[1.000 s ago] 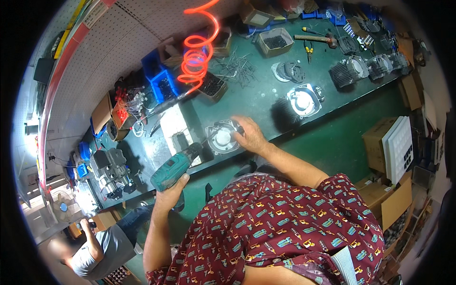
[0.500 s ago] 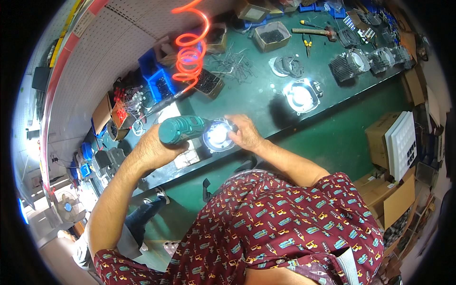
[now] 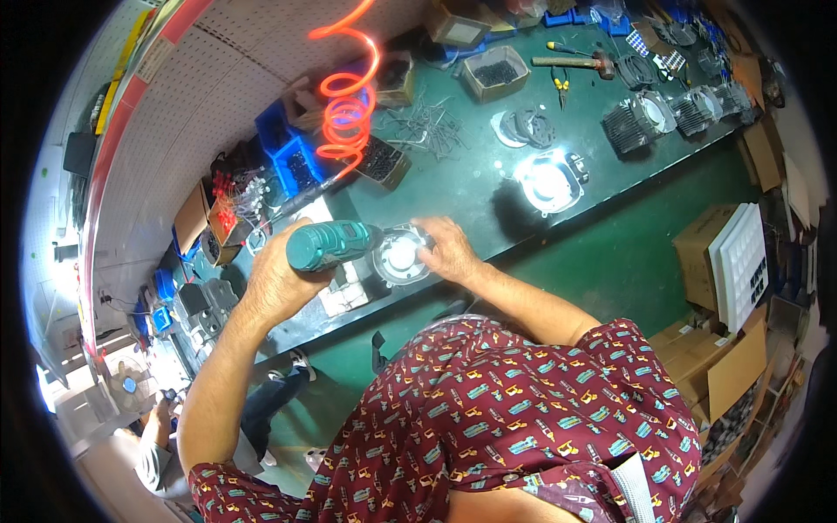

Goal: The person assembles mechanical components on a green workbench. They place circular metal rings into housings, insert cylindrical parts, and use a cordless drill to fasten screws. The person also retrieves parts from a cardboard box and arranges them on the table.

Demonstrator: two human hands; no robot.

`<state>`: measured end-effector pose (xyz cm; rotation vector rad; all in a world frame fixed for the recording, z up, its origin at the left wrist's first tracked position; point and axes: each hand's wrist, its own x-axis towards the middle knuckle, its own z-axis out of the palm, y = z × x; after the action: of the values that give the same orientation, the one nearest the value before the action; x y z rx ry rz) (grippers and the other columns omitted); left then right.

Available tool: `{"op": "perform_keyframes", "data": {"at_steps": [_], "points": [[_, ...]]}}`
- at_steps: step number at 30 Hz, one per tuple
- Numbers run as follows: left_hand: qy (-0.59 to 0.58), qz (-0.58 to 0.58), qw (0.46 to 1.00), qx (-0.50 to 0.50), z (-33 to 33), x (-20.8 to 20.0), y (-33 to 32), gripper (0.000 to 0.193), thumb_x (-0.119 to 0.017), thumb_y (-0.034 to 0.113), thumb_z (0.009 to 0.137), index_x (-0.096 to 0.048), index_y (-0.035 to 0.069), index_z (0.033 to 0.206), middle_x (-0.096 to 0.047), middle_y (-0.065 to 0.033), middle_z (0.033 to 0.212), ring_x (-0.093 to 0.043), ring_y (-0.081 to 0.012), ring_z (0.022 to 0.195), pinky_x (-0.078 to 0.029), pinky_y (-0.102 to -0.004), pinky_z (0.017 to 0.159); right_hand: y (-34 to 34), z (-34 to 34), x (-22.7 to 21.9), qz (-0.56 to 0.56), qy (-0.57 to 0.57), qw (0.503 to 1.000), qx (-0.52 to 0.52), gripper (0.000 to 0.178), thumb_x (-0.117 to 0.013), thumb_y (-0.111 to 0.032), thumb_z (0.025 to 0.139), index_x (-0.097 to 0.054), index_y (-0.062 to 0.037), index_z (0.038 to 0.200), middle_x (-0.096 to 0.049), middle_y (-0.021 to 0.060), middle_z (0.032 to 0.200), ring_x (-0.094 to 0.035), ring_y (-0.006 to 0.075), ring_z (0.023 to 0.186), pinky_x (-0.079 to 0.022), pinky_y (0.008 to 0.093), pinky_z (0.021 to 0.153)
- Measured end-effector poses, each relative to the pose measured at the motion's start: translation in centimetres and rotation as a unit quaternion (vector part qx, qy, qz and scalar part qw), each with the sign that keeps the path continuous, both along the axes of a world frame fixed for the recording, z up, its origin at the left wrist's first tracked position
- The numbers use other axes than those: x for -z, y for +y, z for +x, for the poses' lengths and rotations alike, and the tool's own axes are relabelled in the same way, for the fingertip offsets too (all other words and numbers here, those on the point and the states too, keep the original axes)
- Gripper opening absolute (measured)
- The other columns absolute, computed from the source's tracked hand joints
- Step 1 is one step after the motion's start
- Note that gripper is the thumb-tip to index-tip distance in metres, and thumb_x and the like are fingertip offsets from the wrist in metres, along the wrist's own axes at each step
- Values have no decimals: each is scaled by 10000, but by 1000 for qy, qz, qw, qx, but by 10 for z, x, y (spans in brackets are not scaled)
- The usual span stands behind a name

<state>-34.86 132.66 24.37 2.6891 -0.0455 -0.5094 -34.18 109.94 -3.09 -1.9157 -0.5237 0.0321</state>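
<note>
My left hand [image 3: 281, 283] is wrapped round the handle of a teal cordless drill [image 3: 324, 246], whose nose points right at a round metal housing [image 3: 401, 258]. The drill's tip is hard to make out against the housing's far-left rim. My right hand [image 3: 450, 251] grips the right rim of that housing, fingers on the far side and thumb over its edge. Glare washes out the housing's middle. A second round housing [image 3: 549, 181], also glaring, lies to the right on the green bench [image 3: 462, 196].
A coiled orange air hose [image 3: 347, 131] hangs above the bench. Around it stand a blue bin [image 3: 296, 166] and boxes of small parts [image 3: 495, 74]. A hammer [image 3: 571, 63], pliers [image 3: 561, 87] and finned motor housings [image 3: 641, 122] lie far right. Another person [image 3: 157, 458] is at lower left.
My left hand and the drill have shifted slightly left. My right hand keeps its hold on the housing. The other person's arm has come into view at lower left.
</note>
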Motion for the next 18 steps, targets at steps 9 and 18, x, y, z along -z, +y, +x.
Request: {"op": "perform_keyframes", "data": {"at_steps": [9,18], "points": [[141,5,987,78,18,0,9,395,-735,251,767,-696,138,1143,-730,-170,1036,-691,-369,989,-566,-440,868,2,-1,1,-14,-6,1000,20,476,-669,-199,809,-631,-15,1247,-673,184,1170,-603,400,1080,-487,480,953],[107,-77,990,48,-1,9,24,432,-752,169,763,-678,69,1177,-723,-167,1072,-692,-295,978,-548,-396,906,6,-3,4,-33,-13,999,12,475,-687,-201,808,-636,-23,1245,-677,184,1186,-616,396,1072,-495,474,955]]}}
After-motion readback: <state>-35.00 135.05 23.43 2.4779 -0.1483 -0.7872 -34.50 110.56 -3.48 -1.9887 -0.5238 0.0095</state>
